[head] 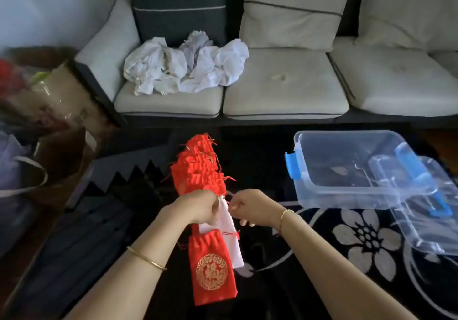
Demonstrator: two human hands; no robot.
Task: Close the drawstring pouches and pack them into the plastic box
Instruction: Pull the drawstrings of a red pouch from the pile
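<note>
No legible text, brand name or number appears. One sign is visible: a gold round emblem [211, 271] printed on the front of the red drawstring pouch [209, 244] lying nearest the camera. Its central character is too blurred to read.

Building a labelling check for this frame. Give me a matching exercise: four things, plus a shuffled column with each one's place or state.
1. white pouch
2. red pouch with gold emblem
3. plastic box
4. crumpled white cloth

a. on the sofa seat
b. lying flat, nearest the camera
c. held by left hand and right hand
d. open, on the rug at right

Pairs: 1-c, 2-b, 3-d, 4-a
</note>
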